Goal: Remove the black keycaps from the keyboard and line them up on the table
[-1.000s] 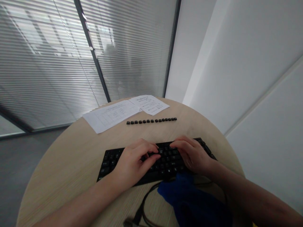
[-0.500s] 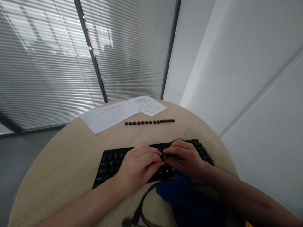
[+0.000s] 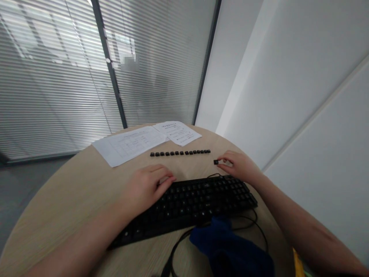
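A small black keycap (image 3: pixel 216 162) sits between the thumb and index fingertips of my right hand (image 3: pixel 238 165), just off the right end of a row of black keycaps (image 3: pixel 177 153). My right hand is closed in a pinch over the tabletop, beyond the keyboard's far edge. The black keyboard (image 3: pixel 198 200) lies at an angle in front of me. Over its left part is my left hand (image 3: pixel 148 186), fingers curled and thumb and index tips together near the far edge. Whatever those tips might hold is hidden.
Two printed paper sheets (image 3: pixel 135 144) lie at the far side of the round wooden table (image 3: pixel 57 207). A dark blue cloth (image 3: pixel 230 246) and a black cable (image 3: pixel 175 246) are at the near edge. A white wall (image 3: pixel 311 77) rises on the right.
My hands have parted from over the keyboard. The right moved up and away with a keycap; the left moved left. The keyboard has turned slightly and its left end sits lower.
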`<act>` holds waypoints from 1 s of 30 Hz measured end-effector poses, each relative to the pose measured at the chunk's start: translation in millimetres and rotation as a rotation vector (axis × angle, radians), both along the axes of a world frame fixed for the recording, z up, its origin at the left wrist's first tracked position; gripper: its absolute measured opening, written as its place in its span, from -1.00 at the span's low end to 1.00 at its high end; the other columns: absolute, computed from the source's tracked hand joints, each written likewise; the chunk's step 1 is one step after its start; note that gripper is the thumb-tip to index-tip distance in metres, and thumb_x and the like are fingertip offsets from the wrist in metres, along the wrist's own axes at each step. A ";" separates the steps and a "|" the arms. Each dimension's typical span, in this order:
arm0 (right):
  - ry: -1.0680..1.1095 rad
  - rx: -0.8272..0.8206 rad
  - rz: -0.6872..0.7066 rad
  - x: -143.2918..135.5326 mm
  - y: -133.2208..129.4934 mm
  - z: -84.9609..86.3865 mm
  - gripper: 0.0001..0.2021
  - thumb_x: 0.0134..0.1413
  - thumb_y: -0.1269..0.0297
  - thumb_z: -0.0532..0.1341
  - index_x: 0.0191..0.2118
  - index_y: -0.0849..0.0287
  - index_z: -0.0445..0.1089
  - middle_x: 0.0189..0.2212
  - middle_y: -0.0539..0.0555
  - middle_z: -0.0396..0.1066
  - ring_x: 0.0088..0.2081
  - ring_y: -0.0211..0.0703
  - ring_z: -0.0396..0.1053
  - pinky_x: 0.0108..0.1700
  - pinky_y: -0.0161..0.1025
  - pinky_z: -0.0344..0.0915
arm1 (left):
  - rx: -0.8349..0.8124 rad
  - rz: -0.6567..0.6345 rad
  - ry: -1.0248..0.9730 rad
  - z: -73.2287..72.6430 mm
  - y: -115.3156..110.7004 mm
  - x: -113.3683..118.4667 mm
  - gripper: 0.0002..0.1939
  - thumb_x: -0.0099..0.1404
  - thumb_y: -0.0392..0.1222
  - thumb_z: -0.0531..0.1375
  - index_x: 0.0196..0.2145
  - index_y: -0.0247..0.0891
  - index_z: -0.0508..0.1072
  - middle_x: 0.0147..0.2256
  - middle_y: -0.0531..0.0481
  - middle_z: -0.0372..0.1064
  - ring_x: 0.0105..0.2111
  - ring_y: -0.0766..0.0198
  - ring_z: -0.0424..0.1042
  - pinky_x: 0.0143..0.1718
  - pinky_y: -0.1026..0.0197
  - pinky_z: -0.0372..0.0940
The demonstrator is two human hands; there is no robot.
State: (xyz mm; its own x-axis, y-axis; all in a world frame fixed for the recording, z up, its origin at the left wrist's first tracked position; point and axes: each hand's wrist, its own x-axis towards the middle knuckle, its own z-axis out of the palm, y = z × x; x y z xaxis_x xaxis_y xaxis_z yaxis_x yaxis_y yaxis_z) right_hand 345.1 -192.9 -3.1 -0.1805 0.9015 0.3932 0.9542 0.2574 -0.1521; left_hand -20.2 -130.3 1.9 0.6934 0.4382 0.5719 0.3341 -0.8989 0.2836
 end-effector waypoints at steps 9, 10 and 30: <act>0.063 -0.322 -0.298 71.1 105.6 -30.3 -0.76 0.16 0.29 0.33 -0.11 0.26 0.65 -0.26 0.14 0.64 -0.30 -0.13 0.49 -0.24 -0.29 0.32 | -0.144 0.126 0.085 -5.1 26.9 -10.0 -0.69 0.44 -0.04 0.13 -0.37 -0.19 0.57 -0.39 -0.01 0.56 -0.42 0.20 0.49 -0.35 0.19 0.29; 0.065 -0.333 -0.295 71.8 111.8 -33.4 -0.76 0.16 0.28 0.33 -0.09 0.25 0.65 -0.24 0.14 0.64 -0.29 -0.14 0.50 -0.24 -0.29 0.32 | -0.147 0.117 0.087 -4.9 26.5 -9.9 -0.69 0.45 -0.04 0.13 -0.37 -0.19 0.57 -0.40 0.00 0.55 -0.43 0.20 0.49 -0.36 0.19 0.29; 0.184 -0.374 -0.293 73.7 124.7 -29.9 -0.78 0.08 0.32 0.40 -0.14 0.25 0.66 -0.33 0.10 0.64 -0.36 -0.19 0.48 -0.21 -0.31 0.35 | -0.187 0.100 0.117 -4.5 30.3 -9.7 -0.66 0.45 0.00 0.14 -0.38 -0.19 0.58 -0.44 0.01 0.53 -0.46 0.23 0.46 -0.41 0.21 0.21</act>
State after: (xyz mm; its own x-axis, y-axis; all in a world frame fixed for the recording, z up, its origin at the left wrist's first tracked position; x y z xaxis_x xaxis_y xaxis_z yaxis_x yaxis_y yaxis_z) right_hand 418.8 -68.2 -33.0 0.1425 0.9892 0.0350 0.9269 -0.1210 -0.3554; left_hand -30.0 -100.0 -2.6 0.6980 0.5985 0.3932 0.4590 -0.7954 0.3959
